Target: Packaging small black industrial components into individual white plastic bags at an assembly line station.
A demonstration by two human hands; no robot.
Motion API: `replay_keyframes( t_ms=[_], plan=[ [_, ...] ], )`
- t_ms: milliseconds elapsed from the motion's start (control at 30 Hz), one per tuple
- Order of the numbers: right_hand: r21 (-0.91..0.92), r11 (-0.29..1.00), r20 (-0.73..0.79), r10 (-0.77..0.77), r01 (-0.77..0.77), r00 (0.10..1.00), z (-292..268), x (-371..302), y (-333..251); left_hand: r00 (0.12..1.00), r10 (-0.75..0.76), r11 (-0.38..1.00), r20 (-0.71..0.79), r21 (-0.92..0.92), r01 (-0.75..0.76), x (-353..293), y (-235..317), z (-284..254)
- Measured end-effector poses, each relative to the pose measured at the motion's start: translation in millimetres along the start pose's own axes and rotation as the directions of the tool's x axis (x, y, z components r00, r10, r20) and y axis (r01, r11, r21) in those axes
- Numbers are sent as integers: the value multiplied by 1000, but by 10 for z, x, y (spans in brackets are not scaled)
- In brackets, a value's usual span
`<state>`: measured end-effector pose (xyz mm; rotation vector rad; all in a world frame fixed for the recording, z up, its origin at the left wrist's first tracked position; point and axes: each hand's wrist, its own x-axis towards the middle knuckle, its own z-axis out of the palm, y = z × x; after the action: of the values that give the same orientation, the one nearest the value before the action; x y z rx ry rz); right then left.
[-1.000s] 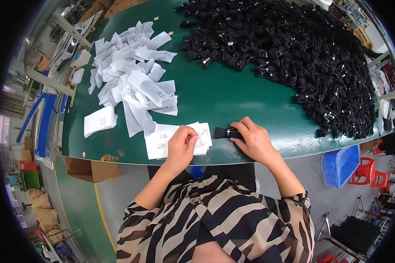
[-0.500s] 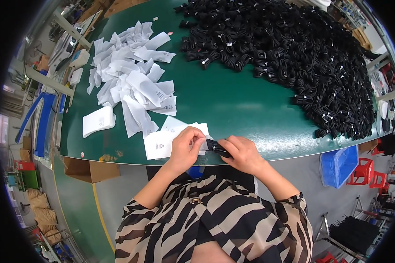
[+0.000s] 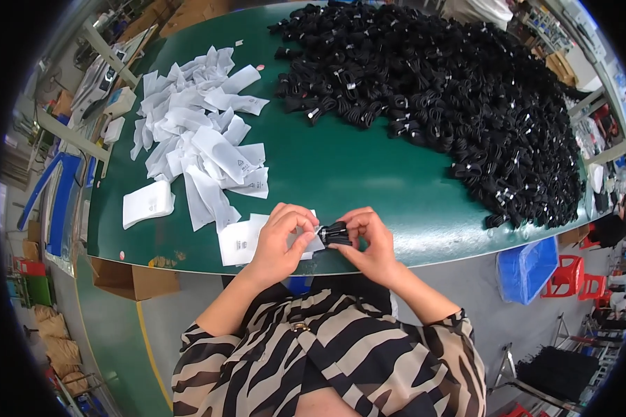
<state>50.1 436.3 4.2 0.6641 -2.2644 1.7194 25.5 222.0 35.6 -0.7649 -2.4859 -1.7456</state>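
At the near edge of the green table (image 3: 341,177), my right hand (image 3: 372,244) grips a coiled black cable bundle (image 3: 334,235) between thumb and fingers. My left hand (image 3: 282,240) pinches the edge of a small white bag (image 3: 316,243), right against the bundle's left end. Whether that end is inside the bag is hidden by my fingers. Flat white bags (image 3: 238,243) with small dark print lie spread under and beside my left hand. Farther left is a loose heap of white bags (image 3: 209,142), some of them bulging.
A neat stack of white bags (image 3: 148,204) lies at the table's left. A large pile of black cable bundles (image 3: 438,90) covers the far right. Below the edge stand an open cardboard box (image 3: 142,279), a blue bin (image 3: 528,270) and red stools (image 3: 565,276).
The cable bundle has turned more level and sits closer to my left fingers. My right hand has opened its grip wider around it. The whole view has shifted slightly.
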Motion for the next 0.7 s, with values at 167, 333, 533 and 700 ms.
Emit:
replay_keyframes(
  t_ms=[167, 333, 533, 700],
  plan=[
    [-85, 963, 71, -250, 256, 966, -34, 148, -90, 996, 86, 996, -9, 22, -86, 136, 146, -68],
    [-65, 978, -37, -202, 200, 979, -11, 302, -278, 998, -47, 920, -32, -390, 31, 195, 105, -22],
    [-397, 740, 147, -533, 543, 833, -16, 560, -304, 959, -226, 538, 171, -799, 269, 322, 112, -120],
    [-322, 729, 117, -602, 604, 790, 79, 716, -262, 930, -281, 442, 237, -828, 344, 258, 7, -154]
  ],
)
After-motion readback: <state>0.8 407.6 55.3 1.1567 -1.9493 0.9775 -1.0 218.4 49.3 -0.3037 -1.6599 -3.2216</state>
